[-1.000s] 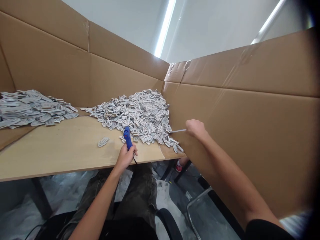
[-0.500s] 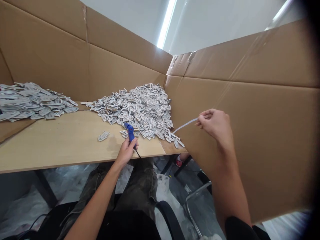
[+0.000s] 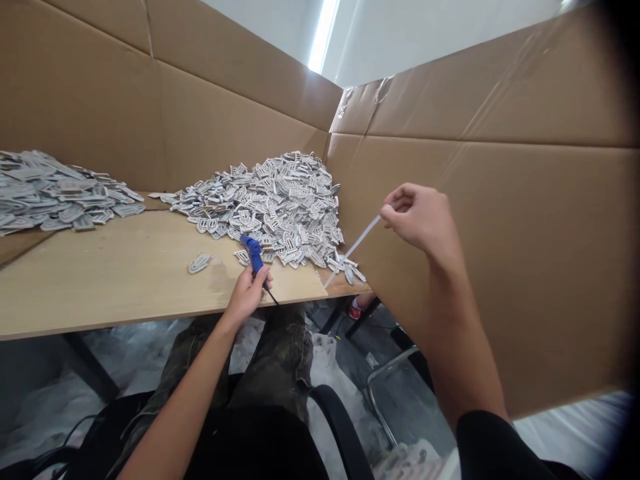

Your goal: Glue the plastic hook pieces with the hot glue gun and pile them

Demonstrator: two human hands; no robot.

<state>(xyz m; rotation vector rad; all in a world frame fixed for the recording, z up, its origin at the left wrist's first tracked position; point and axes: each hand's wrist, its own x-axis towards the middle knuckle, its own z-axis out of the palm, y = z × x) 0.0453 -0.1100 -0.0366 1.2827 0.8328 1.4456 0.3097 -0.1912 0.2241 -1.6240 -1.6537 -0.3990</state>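
At nine o'clock from the middle of the view, a heap of flat, grey-white pieces [image 3: 60,193] lies against the far cardboard wall [image 3: 90,93]. The pale wooden tabletop [image 3: 125,277] spreads below it, and on that a loose piece [image 3: 201,263] of the same kind sits just under nine o'clock, apart from both heaps. Next comes the left hand [image 3: 249,293], at about eight o'clock, its fingers wrapped around the handle of a blue glue gun [image 3: 254,252], whose nozzle points toward ten o'clock near the front of the larger heap [image 3: 280,207]; a black cord [image 3: 271,295] trails from the handle toward five o'clock. This larger heap fills the ten o'clock area, reaching the corner of the cardboard. A thin translucent strip [image 3: 363,236] slants from its low end by the table's edge up to the right hand [image 3: 420,217], at three o'clock, where thumb and fingers pinch its upper end; whether the low end touches the table, I cannot tell. Behind that hand stands the right cardboard wall [image 3: 530,253].
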